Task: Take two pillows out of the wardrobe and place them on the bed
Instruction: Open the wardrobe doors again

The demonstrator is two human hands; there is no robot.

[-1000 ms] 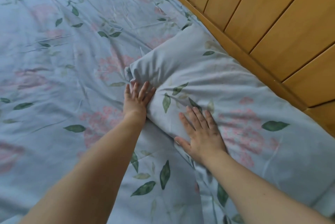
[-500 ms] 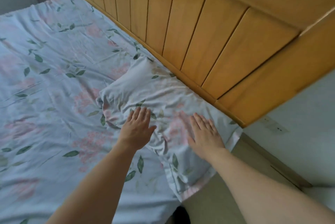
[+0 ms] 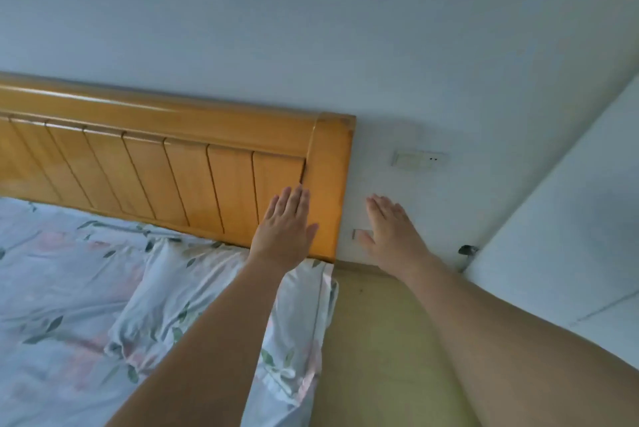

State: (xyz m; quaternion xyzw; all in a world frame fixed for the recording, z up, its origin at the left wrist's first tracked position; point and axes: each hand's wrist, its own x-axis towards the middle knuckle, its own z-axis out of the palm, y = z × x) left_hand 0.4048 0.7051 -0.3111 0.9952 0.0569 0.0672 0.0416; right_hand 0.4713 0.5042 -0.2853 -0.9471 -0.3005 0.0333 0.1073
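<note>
Pale blue-grey wall (image 3: 311, 29) fills the upper half of the view, meeting a second white wall (image 3: 560, 219) at a corner on the right. Below it on the left stands the honey-coloured wooden headboard (image 3: 155, 164), made of vertical slats under a rounded top rail, with a solid end post at its right edge. The bed (image 3: 52, 288) lies against the headboard, covered in a light sheet printed with pink flowers and green leaves. One pillow (image 3: 166, 295) in the same print lies on the bed at its right edge, its far end up against the headboard and its frilled border hanging toward the yellowish floor (image 3: 373, 340) beside the bed.

Both bare forearms stretch forward from the bottom of the view. The left hand (image 3: 285, 229) is raised above the pillow in front of the headboard's end post, palm down, fingers straight and together, holding nothing. The right hand (image 3: 390, 229) is raised in front of the wall beside the post, likewise flat, fingers extended and empty.

A white switch plate (image 3: 418, 160) sits on the wall above the right hand, and a small dark fitting (image 3: 467, 249) is in the corner.
</note>
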